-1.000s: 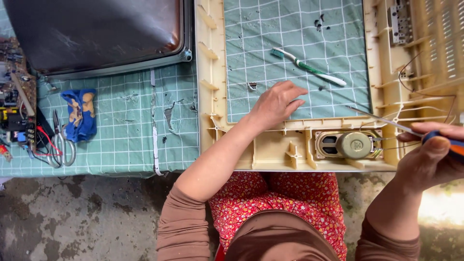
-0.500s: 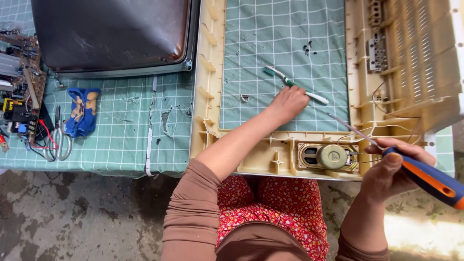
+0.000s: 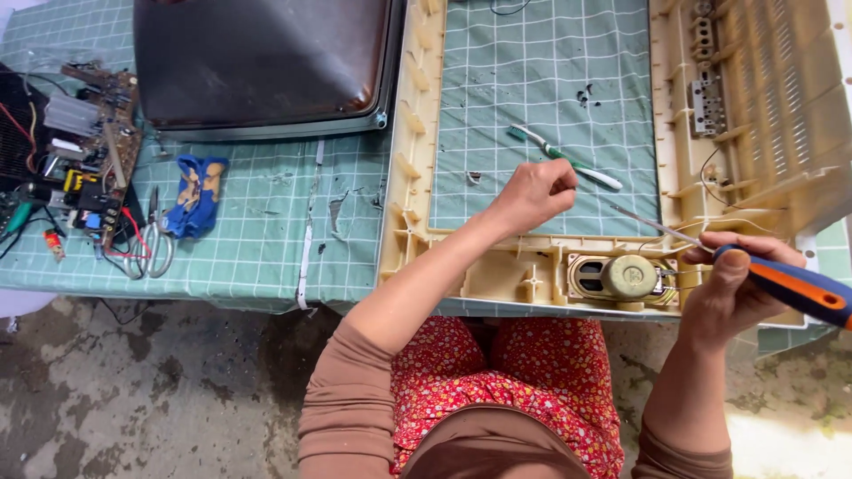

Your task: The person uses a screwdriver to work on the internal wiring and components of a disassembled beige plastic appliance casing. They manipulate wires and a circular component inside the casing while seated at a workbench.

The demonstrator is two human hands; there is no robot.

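Observation:
My left hand (image 3: pixel 535 192) reaches over the beige plastic frame (image 3: pixel 410 168) onto the green grid mat (image 3: pixel 541 80). Its fingers are curled on the middle of a green and white toothbrush (image 3: pixel 587 172) lying there. My right hand (image 3: pixel 732 288) grips a screwdriver (image 3: pixel 799 290) with an orange and blue handle. The thin metal shaft points up and left over the frame's lower rail. A small oval speaker (image 3: pixel 624 277) is mounted in that rail, just left of my right hand.
A dark picture tube (image 3: pixel 266 62) lies face down at the upper left. A circuit board (image 3: pixel 84 146) with wires, scissors (image 3: pixel 153 250) and a blue glove (image 3: pixel 197 197) lie at the left. A slotted beige back cover (image 3: pixel 781 98) stands at the right. Concrete floor lies below.
My left hand has moved from the frame's lower rail up onto the mat and closed on the toothbrush. My right hand with the screwdriver has come further into view.

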